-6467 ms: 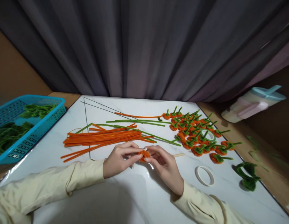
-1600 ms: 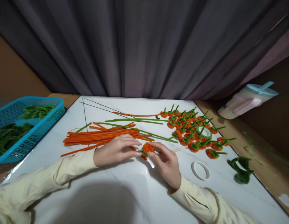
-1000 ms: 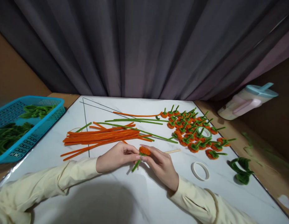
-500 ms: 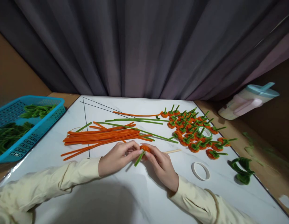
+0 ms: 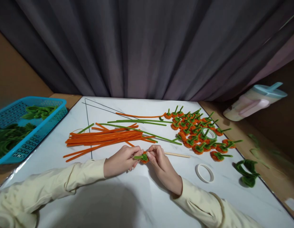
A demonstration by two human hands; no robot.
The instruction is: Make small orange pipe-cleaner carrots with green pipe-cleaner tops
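My left hand (image 5: 122,160) and my right hand (image 5: 161,163) meet at the middle of the white table (image 5: 128,202). Both pinch a small orange pipe-cleaner pumpkin (image 5: 144,157) whose green stem lies across its top, pointing left. Just behind my hands lies a bundle of straight orange pipe cleaners (image 5: 106,138) with a few long green ones (image 5: 139,122). A thin wooden stick (image 5: 177,155) rests on the table right of my right hand.
A heap of finished orange pumpkins with green stems (image 5: 199,134) lies at the right, a green tape roll (image 5: 208,133) among them. A white tape ring (image 5: 204,173) and a green pipe-cleaner clump (image 5: 248,172) sit nearer. A blue basket (image 5: 30,133) of green pieces stands left; a pink jug (image 5: 255,101) far right.
Both hands have kept working the pumpkin. Its green stem pointed down towards me half a second ago; it is bent flat across the top, pointing left. The wooden stick now shows more fully.
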